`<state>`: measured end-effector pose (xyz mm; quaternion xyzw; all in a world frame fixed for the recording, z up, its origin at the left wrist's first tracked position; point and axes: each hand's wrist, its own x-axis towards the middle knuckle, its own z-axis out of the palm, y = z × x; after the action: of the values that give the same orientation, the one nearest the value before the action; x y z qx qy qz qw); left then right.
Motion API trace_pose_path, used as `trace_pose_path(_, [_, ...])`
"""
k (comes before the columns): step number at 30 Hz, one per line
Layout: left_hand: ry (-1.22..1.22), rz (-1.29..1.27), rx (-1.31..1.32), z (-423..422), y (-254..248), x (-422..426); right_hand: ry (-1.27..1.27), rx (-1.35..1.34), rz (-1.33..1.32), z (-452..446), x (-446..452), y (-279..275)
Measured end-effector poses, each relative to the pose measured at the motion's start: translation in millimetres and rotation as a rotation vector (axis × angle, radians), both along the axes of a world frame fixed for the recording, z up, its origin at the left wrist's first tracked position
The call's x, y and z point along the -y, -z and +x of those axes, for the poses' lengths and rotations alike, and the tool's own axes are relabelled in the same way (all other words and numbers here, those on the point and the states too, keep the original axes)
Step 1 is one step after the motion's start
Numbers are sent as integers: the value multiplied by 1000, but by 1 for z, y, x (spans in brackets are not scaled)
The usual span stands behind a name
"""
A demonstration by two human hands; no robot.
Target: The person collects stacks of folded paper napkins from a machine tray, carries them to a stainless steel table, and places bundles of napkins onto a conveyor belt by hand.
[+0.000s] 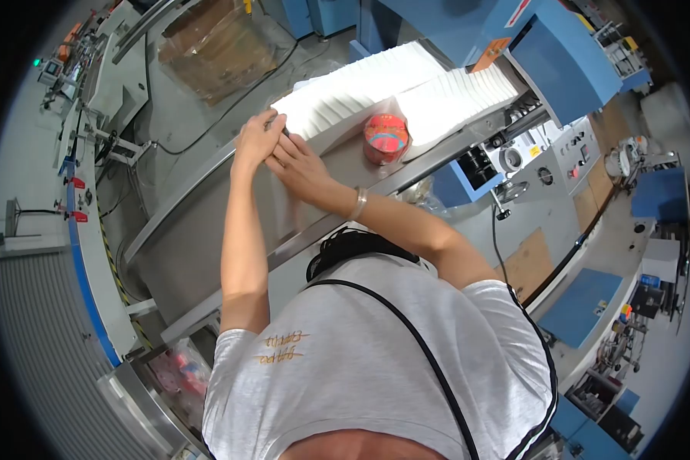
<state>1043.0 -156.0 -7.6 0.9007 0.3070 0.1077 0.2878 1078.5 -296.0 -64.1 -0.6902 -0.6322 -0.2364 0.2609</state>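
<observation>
Two long rows of thin white upright sheets (360,88): laid at the far side of a grey metal bench surface (192,241), running rightward. Left hand (259,139): fingers curled at the left end of the far row. Right hand (302,165): fingers extended, set against the left. Whether anything was gripped by either could not be told. Round red plastic-wrapped package (386,139): placed right of the hands, untouched. Step, as judged: row end being handled; light, even finger pressure called for next.
</observation>
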Motion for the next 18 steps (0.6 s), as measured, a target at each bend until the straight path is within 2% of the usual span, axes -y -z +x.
trace_pose_path(3, [19,86,106,-5,22,-2,-94,-57,52,-11,32,0])
trace_pose_path(6, [15,169,229,-10,48,-5,-113,-249,0,-15,68,13])
trace_pose_path(9, [-41,279,303,-9,58,1,10,-426,-110,-9,104,12])
trace_pose_path(13, [-141,457,318,-8,65,17,160,-487,-77,6,124,25])
trace_pose_path(18, [-137,416,315,-6,59,20,215,-457,-35,1,121,25])
